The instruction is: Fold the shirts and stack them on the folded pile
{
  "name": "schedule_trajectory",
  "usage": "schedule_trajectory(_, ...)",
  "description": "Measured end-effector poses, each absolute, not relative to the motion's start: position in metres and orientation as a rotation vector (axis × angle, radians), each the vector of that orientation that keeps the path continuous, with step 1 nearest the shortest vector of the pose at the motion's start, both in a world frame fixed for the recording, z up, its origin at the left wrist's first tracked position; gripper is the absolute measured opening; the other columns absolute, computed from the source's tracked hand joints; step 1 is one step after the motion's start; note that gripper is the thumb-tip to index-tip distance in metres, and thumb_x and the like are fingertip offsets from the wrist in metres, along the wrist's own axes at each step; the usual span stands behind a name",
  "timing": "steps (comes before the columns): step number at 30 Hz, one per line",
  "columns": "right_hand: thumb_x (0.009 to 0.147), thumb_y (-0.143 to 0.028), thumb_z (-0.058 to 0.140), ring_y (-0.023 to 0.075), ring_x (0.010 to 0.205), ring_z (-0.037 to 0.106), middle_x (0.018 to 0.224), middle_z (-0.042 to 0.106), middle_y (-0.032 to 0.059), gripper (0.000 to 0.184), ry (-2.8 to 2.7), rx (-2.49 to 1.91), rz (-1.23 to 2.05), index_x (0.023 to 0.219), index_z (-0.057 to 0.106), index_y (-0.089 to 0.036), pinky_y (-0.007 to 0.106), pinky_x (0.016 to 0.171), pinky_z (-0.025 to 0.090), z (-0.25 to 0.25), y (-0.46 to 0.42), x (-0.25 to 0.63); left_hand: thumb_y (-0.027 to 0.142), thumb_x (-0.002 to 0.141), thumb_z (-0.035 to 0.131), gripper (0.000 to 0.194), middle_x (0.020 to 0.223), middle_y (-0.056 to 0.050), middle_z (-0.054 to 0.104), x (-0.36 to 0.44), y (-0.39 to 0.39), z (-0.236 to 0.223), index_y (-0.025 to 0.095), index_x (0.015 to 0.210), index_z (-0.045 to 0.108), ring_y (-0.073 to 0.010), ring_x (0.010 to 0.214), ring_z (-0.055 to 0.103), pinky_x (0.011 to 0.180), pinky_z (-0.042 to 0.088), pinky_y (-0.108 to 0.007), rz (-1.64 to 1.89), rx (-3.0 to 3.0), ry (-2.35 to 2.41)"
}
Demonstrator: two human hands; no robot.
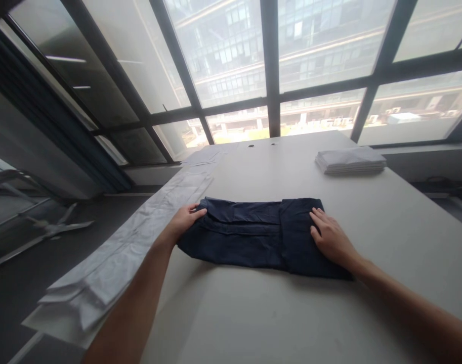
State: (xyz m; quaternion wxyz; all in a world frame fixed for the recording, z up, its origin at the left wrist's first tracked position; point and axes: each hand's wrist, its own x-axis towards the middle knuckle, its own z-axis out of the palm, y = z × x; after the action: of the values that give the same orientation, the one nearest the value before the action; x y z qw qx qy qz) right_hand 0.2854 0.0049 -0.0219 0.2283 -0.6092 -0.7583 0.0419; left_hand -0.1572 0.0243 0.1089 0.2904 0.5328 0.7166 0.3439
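A folded dark navy garment [246, 245] lies lengthwise across the white table in front of me; its exact kind I cannot tell. Its right part is doubled over into a flat panel, and a long seam or opening runs along the left part. My left hand [185, 220] pinches the upper left end, thumb on top, and that end is lifted slightly off the table. On the panel at the right end, my right hand [332, 235] rests with its fingers stretched out over the cloth.
The white table [249, 313] reaches toward large windows. Wrinkled white cloth [117, 242] runs along its left edge, with flat white sheets [204, 155] farther back. A folded white stack [350, 161] sits at the back right. A metal-legged stand [50, 230] is on the floor at left.
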Motion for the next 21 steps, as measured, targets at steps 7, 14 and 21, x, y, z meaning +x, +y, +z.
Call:
schedule_trajectory(7, 0.097, -0.027, 0.038, 0.03, 0.147, 0.035, 0.157, 0.041, 0.0173, 0.055, -2.085, -1.679, 0.175, 0.145, 0.051, -0.005, 0.051, 0.119, 0.031, -0.018, 0.004, 0.283, 0.046, 0.075, 0.077, 0.055, 0.094, -0.008, 0.075, -0.062, 0.02, 0.131, 0.014, 0.118, 0.066, -0.0254, 0.086, 0.072, 0.07, 0.057, -0.03, 0.824, 1.648, 1.736)
schedule_trajectory(14, 0.096, -0.026, 0.04, 0.0288, 0.148, 0.033, 0.158, 0.04, 0.0165, 0.054, -2.045, -1.685, 0.256, 0.145, 0.05, -0.005, 0.049, 0.121, 0.027, -0.013, 0.003, 0.282, 0.054, 0.093, 0.055, 0.052, 0.096, -0.01, 0.073, -0.007, 0.019, 0.097, 0.016, 0.128, 0.059, -0.0199, 0.069, 0.071, 0.064, 0.06, -0.033, 0.583, 1.885, 1.425)
schedule_trajectory(21, 0.097, -0.033, 0.043, 0.0283, 0.15, 0.03, 0.159, 0.037, 0.0161, 0.056, -2.017, -1.675, 0.334, 0.147, 0.049, -0.007, 0.05, 0.122, 0.024, -0.011, 0.004, 0.282, 0.049, 0.103, 0.037, 0.055, 0.157, -0.01, 0.042, -0.052, 0.033, 0.048, 0.018, 0.147, 0.049, -0.0252, 0.148, 0.035, 0.122, 0.028, -0.043, 0.516, 2.466, 1.448)
